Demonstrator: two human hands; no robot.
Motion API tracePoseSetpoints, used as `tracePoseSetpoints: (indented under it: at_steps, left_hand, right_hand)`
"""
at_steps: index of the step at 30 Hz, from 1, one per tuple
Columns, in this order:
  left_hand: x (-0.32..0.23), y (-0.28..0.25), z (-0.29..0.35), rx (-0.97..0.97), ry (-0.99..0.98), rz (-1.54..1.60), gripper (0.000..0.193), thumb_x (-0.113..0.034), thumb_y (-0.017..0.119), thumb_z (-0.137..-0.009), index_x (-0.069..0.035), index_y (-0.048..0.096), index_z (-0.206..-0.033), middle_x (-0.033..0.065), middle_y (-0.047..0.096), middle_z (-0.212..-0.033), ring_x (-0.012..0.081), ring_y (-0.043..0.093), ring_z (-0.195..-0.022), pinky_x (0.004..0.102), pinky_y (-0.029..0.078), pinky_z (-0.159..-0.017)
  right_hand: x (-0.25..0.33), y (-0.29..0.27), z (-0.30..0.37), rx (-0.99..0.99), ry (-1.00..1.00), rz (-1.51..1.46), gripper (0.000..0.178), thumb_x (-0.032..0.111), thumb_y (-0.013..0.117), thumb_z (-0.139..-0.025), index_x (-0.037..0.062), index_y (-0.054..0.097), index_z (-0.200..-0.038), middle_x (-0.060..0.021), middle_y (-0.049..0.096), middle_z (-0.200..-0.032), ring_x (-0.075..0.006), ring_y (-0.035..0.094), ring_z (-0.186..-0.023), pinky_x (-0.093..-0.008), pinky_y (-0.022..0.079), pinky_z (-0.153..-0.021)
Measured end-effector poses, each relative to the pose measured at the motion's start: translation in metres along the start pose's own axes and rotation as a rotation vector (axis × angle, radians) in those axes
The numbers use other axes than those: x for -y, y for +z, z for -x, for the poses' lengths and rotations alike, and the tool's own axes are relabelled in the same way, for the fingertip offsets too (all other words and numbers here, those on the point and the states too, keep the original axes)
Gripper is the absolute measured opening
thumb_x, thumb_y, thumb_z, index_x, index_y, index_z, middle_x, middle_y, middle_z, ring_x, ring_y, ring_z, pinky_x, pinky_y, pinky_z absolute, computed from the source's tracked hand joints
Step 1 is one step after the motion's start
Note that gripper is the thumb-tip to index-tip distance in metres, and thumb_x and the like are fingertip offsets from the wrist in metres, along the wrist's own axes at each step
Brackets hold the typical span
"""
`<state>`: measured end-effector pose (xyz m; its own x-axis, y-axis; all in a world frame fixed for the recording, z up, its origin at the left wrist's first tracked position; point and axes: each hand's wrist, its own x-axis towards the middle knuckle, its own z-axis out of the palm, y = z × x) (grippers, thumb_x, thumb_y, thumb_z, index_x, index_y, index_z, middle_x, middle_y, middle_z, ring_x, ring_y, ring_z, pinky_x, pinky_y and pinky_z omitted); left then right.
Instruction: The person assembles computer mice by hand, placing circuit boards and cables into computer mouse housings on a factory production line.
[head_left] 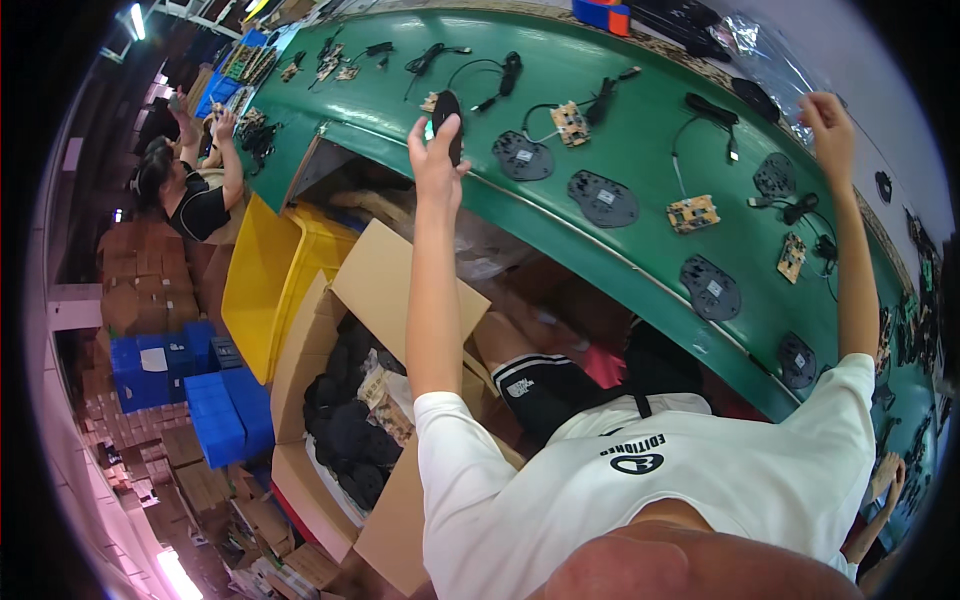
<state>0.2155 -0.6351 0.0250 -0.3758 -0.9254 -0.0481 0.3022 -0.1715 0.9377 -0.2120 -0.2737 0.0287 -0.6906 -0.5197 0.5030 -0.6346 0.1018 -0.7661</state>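
Observation:
My left hand point(438, 165) is closed on a black mouse base point(449, 122), held nearly edge-on above the green bench point(400, 130). Just beyond it a small circuit board point(430, 102) shows in part. My right hand point(828, 130) is raised at the bench's back edge, fingers bent together beside a clear plastic bag point(765, 60); whatever is between them cannot be made out. Between my hands lie dark mouse bases point(603, 198), tan circuit boards point(693, 213) and coiled black cables point(711, 110) with plugs.
Below the bench stands an open cardboard box point(300, 440) filled with black parts point(350, 415), next to a yellow bin point(262, 285). Blue crates point(230, 410) and stacked cartons point(145, 270) are at left. A co-worker point(195, 195) sits farther along the bench; another person's hands point(885, 480) show at lower right.

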Motion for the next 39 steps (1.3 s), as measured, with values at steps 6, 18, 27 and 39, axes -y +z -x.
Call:
tracePoseSetpoints:
  at_steps: [6, 18, 27, 39]
  left_hand:
    - [0.017, -0.041, -0.022, 0.154, -0.126, -0.395, 0.062, -0.016, 0.074, -0.079, -0.002, 0.043, -0.131, 0.0028, 0.057, -0.086, 0.0113, 0.056, -0.073, 0.0249, 0.043, -0.051]
    - [0.037, -0.084, -0.062, -0.048, -0.123, -0.023, 0.03, -0.026, 0.052, -0.095, -0.001, 0.062, -0.107, 0.006, 0.065, -0.084, 0.0155, 0.06, -0.067, 0.0301, 0.046, -0.057]
    - [0.03, -0.067, -0.056, -0.02, 0.2, -1.02, 0.068, -0.02, 0.076, -0.075, 0.013, 0.05, -0.127, 0.0186, 0.072, -0.084, 0.0265, 0.071, -0.086, 0.0362, 0.052, -0.084]
    - [0.015, -0.051, -0.074, 0.193, 0.542, -1.58, 0.045, -0.039, 0.067, -0.085, -0.012, 0.065, -0.12, 0.0126, 0.061, -0.118, 0.0302, 0.056, -0.113, 0.043, 0.044, -0.094]
  right_hand:
    - [0.137, 0.202, 0.03, 0.564, -0.186, -0.032, 0.014, 0.012, 0.067, -0.091, -0.0001, 0.067, -0.098, -0.0034, 0.066, -0.086, -0.0086, 0.06, -0.079, -0.025, 0.05, -0.072]
    - [0.134, 0.472, -0.015, 0.828, 0.063, -0.355, 0.018, 0.02, 0.061, -0.096, 0.0025, 0.063, -0.101, -0.0055, 0.066, -0.1, -0.0126, 0.062, -0.089, -0.0284, 0.055, -0.069]
    - [0.157, 0.433, 0.002, 0.691, -0.154, -0.249, 0.021, 0.019, 0.07, -0.088, 0.0007, 0.072, -0.097, -0.0105, 0.067, -0.075, -0.0197, 0.061, -0.068, -0.0343, 0.05, -0.066]
    - [0.15, 0.414, -0.004, 0.69, -0.493, -0.204, 0.021, 0.006, 0.066, -0.086, 0.0013, 0.07, -0.106, -0.0122, 0.065, -0.088, -0.0267, 0.064, -0.079, -0.0347, 0.051, -0.07]
